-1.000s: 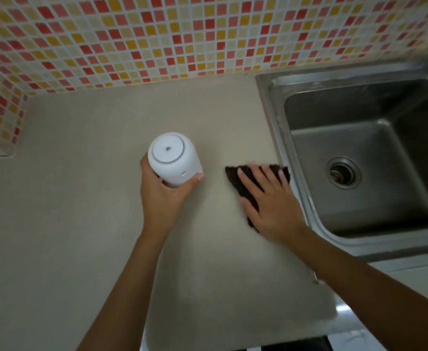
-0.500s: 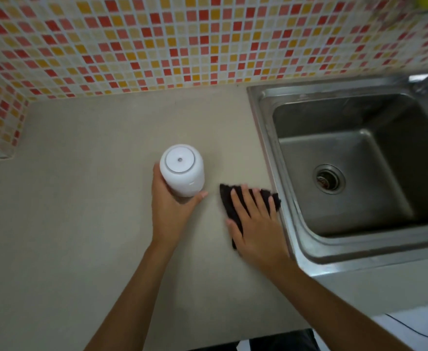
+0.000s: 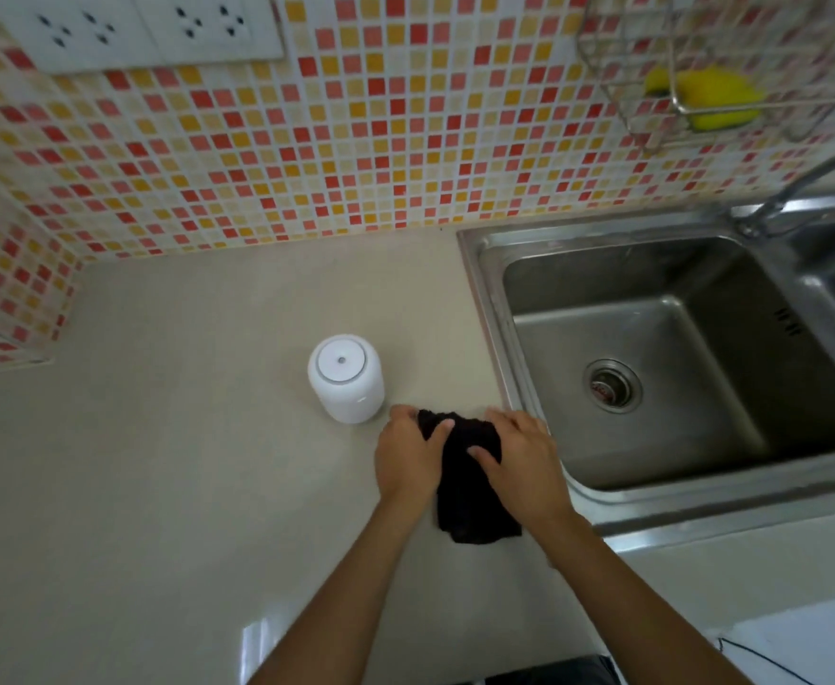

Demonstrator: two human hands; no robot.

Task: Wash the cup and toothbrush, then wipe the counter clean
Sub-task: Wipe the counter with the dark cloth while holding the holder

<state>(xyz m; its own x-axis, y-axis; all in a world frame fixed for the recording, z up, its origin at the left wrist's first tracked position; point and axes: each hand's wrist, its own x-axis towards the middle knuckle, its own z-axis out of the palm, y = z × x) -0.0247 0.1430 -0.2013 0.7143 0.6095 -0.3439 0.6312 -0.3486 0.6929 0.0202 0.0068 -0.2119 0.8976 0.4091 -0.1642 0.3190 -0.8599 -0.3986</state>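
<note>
A white cup stands upside down on the beige counter, free of any hand. Just to its right lies a bunched black cloth, close to the sink's left rim. My left hand grips the cloth's left edge, thumb over the fabric. On the cloth's right side, my right hand holds it too, fingers curled on it. No toothbrush is visible.
A steel sink with a drain fills the right side, its tap at the far right. A wire rack on the tiled wall holds a yellow sponge. Two wall sockets sit at the upper left.
My left hand let go of the cup and moved right onto the cloth. The cloth went from flat under my right palm to bunched between both hands.
</note>
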